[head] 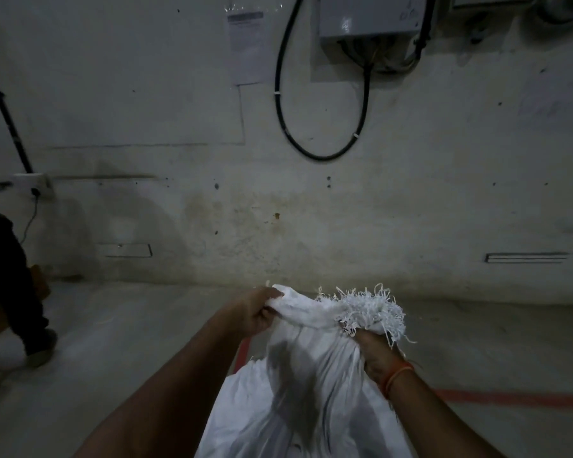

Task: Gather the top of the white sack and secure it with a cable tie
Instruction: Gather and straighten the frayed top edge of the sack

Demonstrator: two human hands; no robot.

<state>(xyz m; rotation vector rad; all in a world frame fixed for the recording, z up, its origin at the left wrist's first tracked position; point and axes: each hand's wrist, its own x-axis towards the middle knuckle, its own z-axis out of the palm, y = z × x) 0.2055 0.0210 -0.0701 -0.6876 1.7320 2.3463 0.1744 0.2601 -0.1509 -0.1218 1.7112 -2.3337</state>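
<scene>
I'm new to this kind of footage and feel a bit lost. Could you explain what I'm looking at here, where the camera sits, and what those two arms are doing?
There is no machine here. The one picture comes from a camera worn on a person's head, looking forward and down, so the two bare arms are that person's own. Both hands grip the top of a white sack that stands on the floor in front of them. The left hand pinches the cloth at the upper left; the right hand, with an orange band at the wrist, clutches the bunched, frayed edge. No cable tie is visible yet. Behind is a stained wall with a looping black cable under a grey box. A red line marks the floor, and another person's leg shows at the far left.
</scene>
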